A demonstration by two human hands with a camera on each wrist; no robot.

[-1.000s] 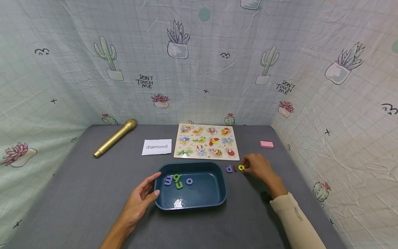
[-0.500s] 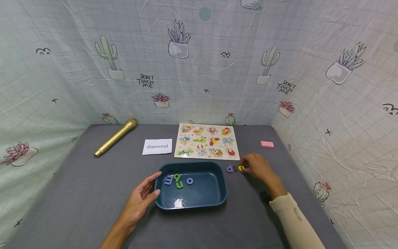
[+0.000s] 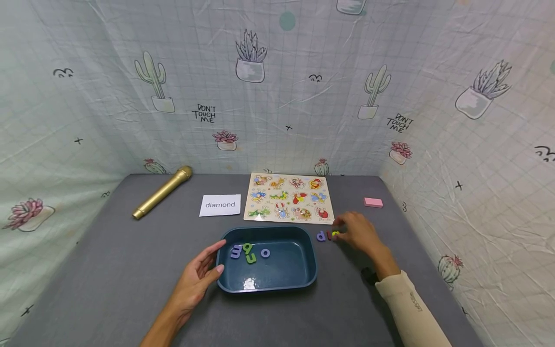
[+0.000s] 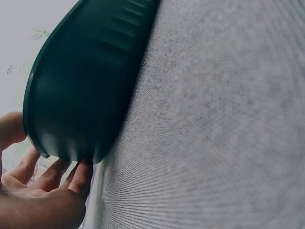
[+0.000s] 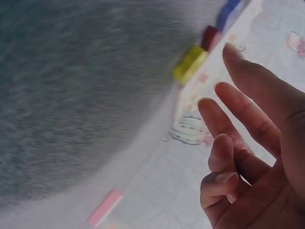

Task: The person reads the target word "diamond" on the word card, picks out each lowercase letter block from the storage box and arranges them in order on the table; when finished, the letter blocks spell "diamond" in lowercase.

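Note:
A dark blue tray stands on the grey table. My left hand holds its left end, thumb and fingers at the rim. Inside lie a purple m, a purple o, a green n-like letter and a green q-like letter. To the tray's right, a purple d, a red i and a yellow letter make a row. My right hand hovers beside the yellow letter, partly covering it in the head view; its fingers are spread loosely, with nothing between them.
Behind the tray lie a white card reading "diamond" and an insect puzzle board. A gold microphone is at the back left, a pink block at the back right. Printed cloth walls the table in.
My right hand has let go of the yellow letter and shifted slightly, leaving it beside the red i. The left hand stays at the tray.

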